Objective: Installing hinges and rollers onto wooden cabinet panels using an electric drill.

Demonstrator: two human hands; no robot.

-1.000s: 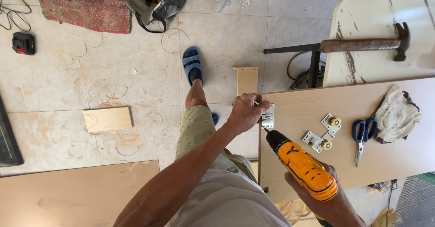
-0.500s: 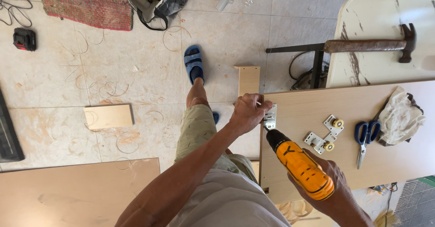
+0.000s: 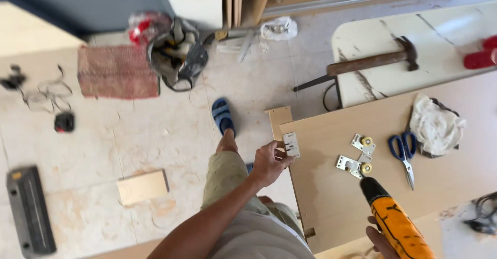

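Head camera, looking down; positions given relative to the light wood panel lying flat across the right half of the view.

- Left hand: at the panel's near-left corner, fingers curled and pinching a small metal hinge plate that sits on the panel's left edge.
- Right hand: just off the panel's lower edge, mostly cut off by the frame; closed around the handle of an orange cordless drill. The drill's black chuck points up onto the panel, close below the roller brackets.
- Two metal roller brackets: on the panel, right of the hinge plate, each with a small yellowish wheel; they lie just beside each other.
- Blue-handled scissors: on the panel, right of the brackets, blades pointing toward the lower edge.
- Crumpled white cloth: on the panel, right of the scissors, touching or nearly touching the handles.
- Hammer: beyond the panel's far edge, lying on a pale marbled tabletop.
- Foot in a blue sandal: on the tiled floor, left of the panel's corner.
- Small wooden offcut: on the floor, well left of the panel.
- Open tool bag: on the floor, far left and beyond the panel, beside a reddish mat.
- Black case: on the floor, at the far left edge of view.
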